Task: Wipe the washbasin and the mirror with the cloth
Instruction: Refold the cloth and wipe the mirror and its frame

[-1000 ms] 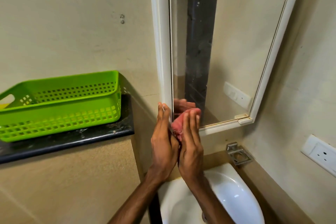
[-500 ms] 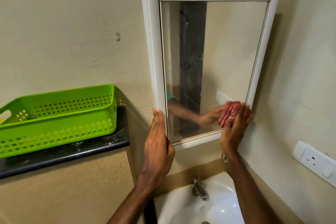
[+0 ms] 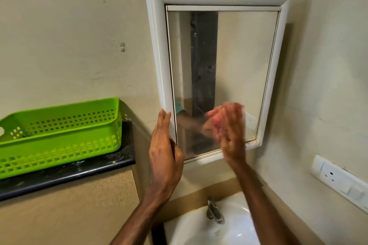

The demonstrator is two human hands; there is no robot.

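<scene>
A white-framed mirror (image 3: 239,61) hangs on the wall above a white washbasin (image 3: 237,225) with a metal tap (image 3: 214,211). My right hand (image 3: 232,135) presses a pink cloth (image 3: 216,123) flat against the lower middle of the glass; both are blurred by motion. My left hand (image 3: 164,151) rests with straight fingers against the mirror's lower left frame edge. The glass reflects my arm and the cloth.
A green perforated basket (image 3: 59,133) stands on a black-edged ledge (image 3: 69,173) to the left. A white socket plate (image 3: 338,181) is on the right wall. A small fixture (image 3: 122,47) sits on the wall left of the mirror.
My right hand with the cloth swept from the lower left corner to the lower right, then back toward the middle. The left hand stayed on the frame. The view tilted up.
</scene>
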